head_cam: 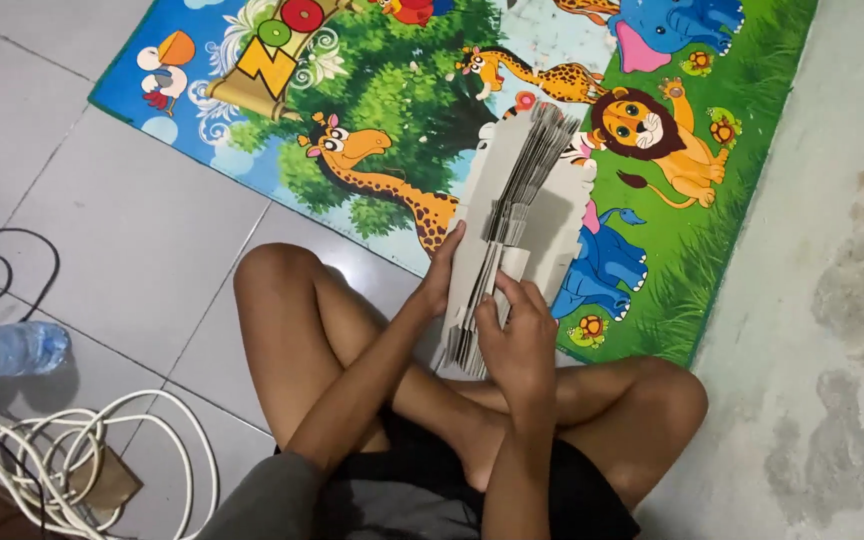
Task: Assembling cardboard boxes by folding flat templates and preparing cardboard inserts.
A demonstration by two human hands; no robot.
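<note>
I sit cross-legged on the floor with a thick stack of flat grey cardboard sheets [527,185] standing on edge in front of my shins. My left hand [444,270] grips the stack's left face, thumb on its near edge. My right hand [520,340] rests on the stack's near end, fingers curled over the sheets and pressing a few apart. The far end of the stack fans out over the mat.
A colourful play mat [372,90] with cartoon animals lies ahead on grey floor tiles [132,230]. A plastic water bottle [7,350] lies at the left, with coiled white cable [102,450] and a black cable [2,265] nearby. Rough concrete [832,300] runs along the right.
</note>
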